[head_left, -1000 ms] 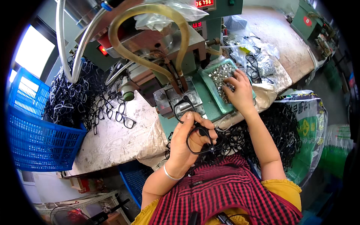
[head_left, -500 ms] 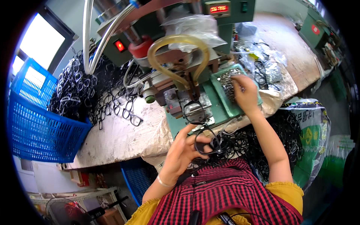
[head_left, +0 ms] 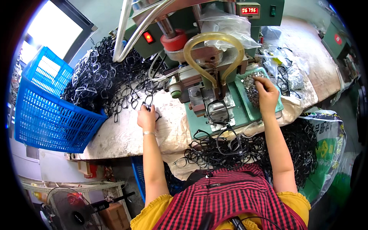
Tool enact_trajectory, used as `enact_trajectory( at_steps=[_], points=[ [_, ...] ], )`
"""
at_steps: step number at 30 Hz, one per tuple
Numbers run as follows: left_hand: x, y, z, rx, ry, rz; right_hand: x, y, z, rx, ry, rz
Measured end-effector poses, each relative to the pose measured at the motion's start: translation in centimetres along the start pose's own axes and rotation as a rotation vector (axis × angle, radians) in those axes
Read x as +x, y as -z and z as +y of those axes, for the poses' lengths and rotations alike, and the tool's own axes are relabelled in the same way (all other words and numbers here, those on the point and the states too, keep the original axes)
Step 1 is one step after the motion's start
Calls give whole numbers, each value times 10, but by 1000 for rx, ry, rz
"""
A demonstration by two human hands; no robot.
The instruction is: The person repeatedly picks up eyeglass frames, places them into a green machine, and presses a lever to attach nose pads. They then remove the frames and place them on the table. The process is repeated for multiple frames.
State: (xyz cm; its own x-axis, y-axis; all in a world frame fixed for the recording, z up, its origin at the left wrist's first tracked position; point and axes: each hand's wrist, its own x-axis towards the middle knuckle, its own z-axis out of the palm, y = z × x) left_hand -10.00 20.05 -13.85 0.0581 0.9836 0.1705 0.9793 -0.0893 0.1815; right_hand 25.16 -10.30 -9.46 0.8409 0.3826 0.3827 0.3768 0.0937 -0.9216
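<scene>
My left hand (head_left: pixel 147 119) is closed on part of a black glasses frame (head_left: pixel 158 115), at the near edge of a spread of frames on the table. My right hand (head_left: pixel 268 96) is at the green tray (head_left: pixel 279 105), its fingers pinched together over a heap of small metal parts (head_left: pixel 251 90); what they hold is too small to make out. Between my hands, another black glasses frame (head_left: pixel 209 113) sits at the green press (head_left: pixel 239 115). One of its lenses is under the press head, and the other hangs off the front edge, with neither hand on it.
A tall pile of black glasses frames (head_left: pixel 96 80) lies behind a blue plastic basket (head_left: pixel 57 122) on the left. More frames (head_left: pixel 253 151) are heaped before my apron. A looped yellowish hose (head_left: pixel 214 35) arches over the press. Plastic bags (head_left: pixel 301 69) lie at the right.
My left hand has let go of the glasses frame at the press and moved left to the frames on the table. My right hand stays at the tray. The view has shifted.
</scene>
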Motion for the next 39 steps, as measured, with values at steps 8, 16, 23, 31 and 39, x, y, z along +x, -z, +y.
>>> enact_trajectory(
  at_steps=[8, 16, 23, 31, 39],
  points=[
    [-68, 17, -15, -827, -118, 62, -47, 74, -22, -208, -125, -36],
    [36, -15, -6, -656, -41, -206, -22, -21, -94, -58, 345, -279],
    [-39, -8, -7, -609, -191, -273, -46, -47, -79, 249, -3, -249],
    [-85, 50, 15, -1489, -90, 113, -49, -52, -119, 498, -161, -370],
    [-159, 156, 113, -1243, -1243, 124, -35, -22, -126, 24, 58, -435]
  ],
)
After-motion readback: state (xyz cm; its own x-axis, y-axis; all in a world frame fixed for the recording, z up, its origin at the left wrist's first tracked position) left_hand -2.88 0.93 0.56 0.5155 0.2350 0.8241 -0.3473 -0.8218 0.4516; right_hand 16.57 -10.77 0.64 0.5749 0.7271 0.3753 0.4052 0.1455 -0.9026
